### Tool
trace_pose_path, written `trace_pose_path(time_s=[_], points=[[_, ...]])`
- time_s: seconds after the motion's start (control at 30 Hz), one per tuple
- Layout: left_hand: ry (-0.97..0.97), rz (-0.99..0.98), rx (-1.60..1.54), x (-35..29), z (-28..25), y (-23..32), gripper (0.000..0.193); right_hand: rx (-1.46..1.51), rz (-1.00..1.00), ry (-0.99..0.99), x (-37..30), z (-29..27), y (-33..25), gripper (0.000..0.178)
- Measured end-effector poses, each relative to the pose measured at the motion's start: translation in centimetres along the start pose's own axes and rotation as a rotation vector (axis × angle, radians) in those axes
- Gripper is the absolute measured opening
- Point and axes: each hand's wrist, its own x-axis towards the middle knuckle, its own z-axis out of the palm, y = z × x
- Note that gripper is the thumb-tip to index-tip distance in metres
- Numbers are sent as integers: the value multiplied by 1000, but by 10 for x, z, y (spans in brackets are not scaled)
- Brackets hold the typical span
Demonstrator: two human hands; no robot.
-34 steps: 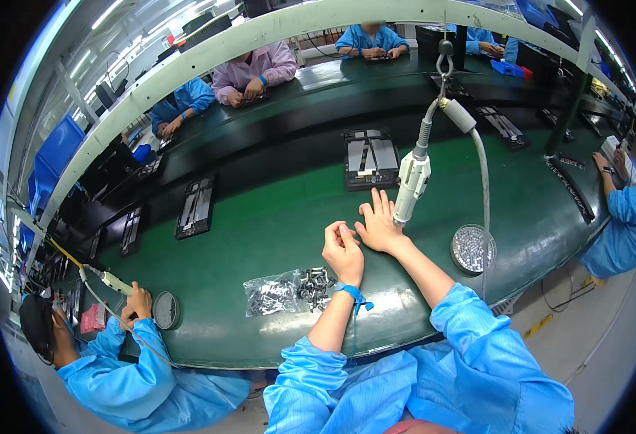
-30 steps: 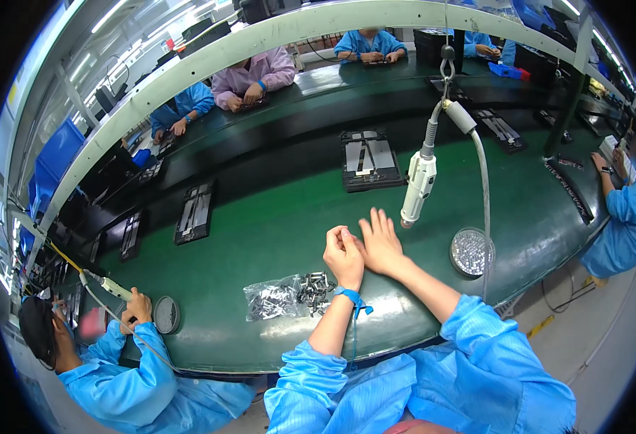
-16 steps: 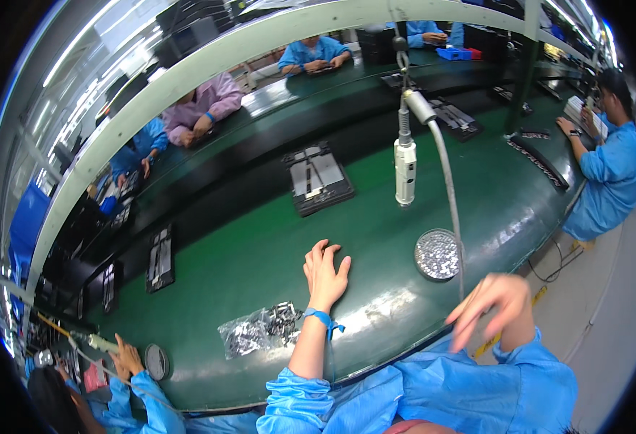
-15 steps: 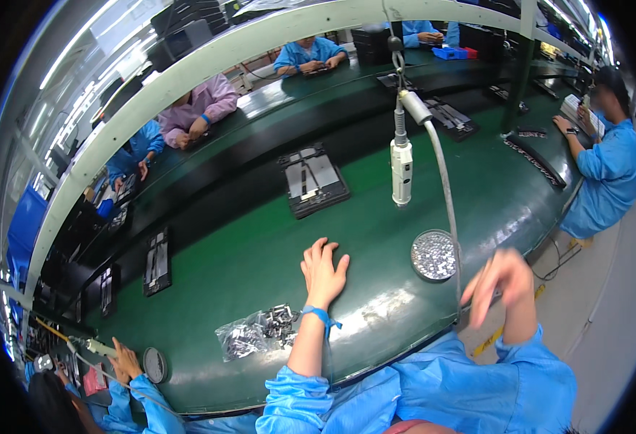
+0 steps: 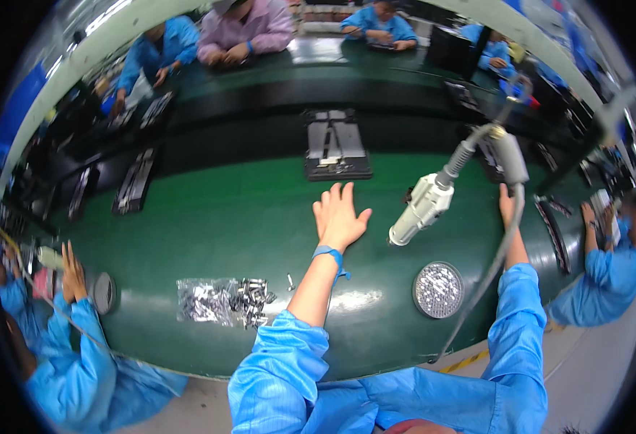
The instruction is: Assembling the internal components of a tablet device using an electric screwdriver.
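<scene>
My left hand (image 5: 341, 219) is spread palm down, empty, just short of an opened flat device (image 5: 335, 170) with a black frame and grey panels inside. A blue strap (image 5: 330, 252) circles that wrist. My right hand (image 5: 507, 207) reaches forward, fingers stretched, beside another dark flat device (image 5: 490, 158); a hanging grey cable partly hides the hand. Between my hands hangs a white electric screwdriver (image 5: 423, 210), tilted, touched by neither. Below it stands a round dish (image 5: 438, 290) of small silvery parts.
A clear bag (image 5: 206, 301) of small metal parts lies left, loose parts (image 5: 251, 300) beside it. More flat devices (image 5: 136, 181) lie along the dark belt. The grey cable (image 5: 493, 262) hangs across my right side. Co-workers sit opposite and at both sides.
My right hand has swung forward from the table's near edge to beside the right-hand device. My left hand has moved closer to the middle device. The screwdriver now hangs tilted; the view has shifted.
</scene>
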Motion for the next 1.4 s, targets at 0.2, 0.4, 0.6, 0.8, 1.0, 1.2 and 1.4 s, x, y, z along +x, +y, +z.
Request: trace_pose_path(time_s=[0.2, 0.4, 0.6, 0.8, 1.0, 1.2, 1.4], points=[[30, -78, 23, -6, -6, -14, 69, 8, -135, -267, 42, 59, 9, 80], [-66, -105, -36, -1, -8, 1, 67, -76, 101, -546, 99, 99, 78, 82], [-68, -101, -103, 0, -10, 5, 68, 234, 202, -822, 142, 92, 88, 50], [-5, -84, -159, 5, -3, 9, 68, 725, 839, -742, 82, 76, -13, 27], [123, -258, -838, 9, 17, -6, 51, 1137, 471, -850, -88, 7, -169, 24], [-120, -464, -1281, -21, -8, 50, 70, 1100, 857, -1112, -148, -70, -259, 20], [74, -428, -1368, -38, -4, 44, 59, 1303, -78, -831, -156, -124, -310, 59]])
